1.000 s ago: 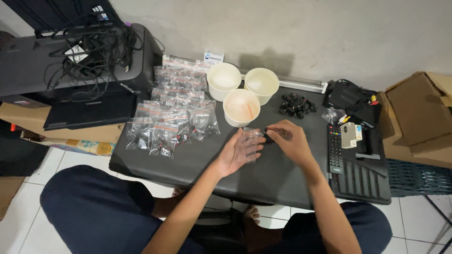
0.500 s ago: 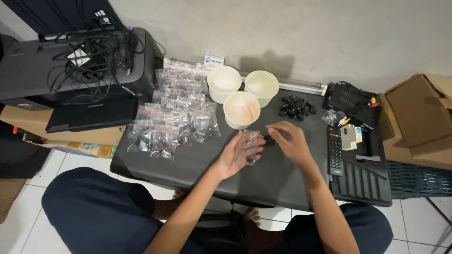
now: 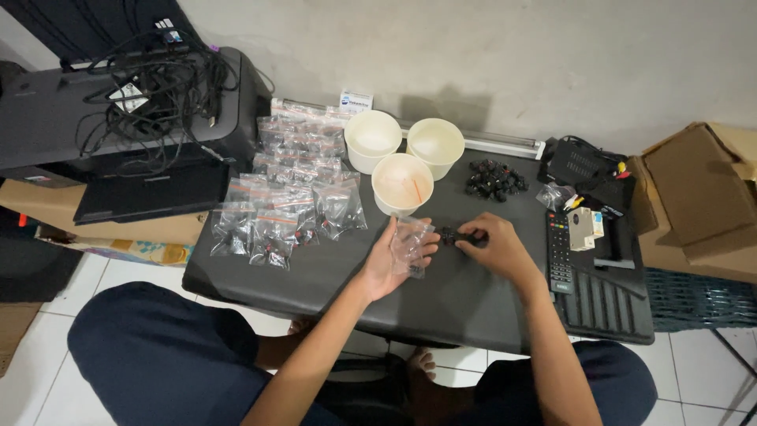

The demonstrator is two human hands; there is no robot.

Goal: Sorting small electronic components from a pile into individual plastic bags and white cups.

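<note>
On the dark table (image 3: 315, 276), mid-frame, my left hand (image 3: 390, 260) pinches a clear bag (image 3: 412, 246). Just right of it, my right hand (image 3: 497, 248) clamps small black parts (image 3: 453, 235), lying left-right toward the bag mouth.

The person's left hand (image 3: 392, 259) and right hand (image 3: 498, 248) are bare, with no rings, watch or gloves showing. Both forearms are uncovered up to the frame's edge, with no sleeve in view. Dark navy trousers (image 3: 165, 359) cover both thighs, plain and unmarked.
</note>
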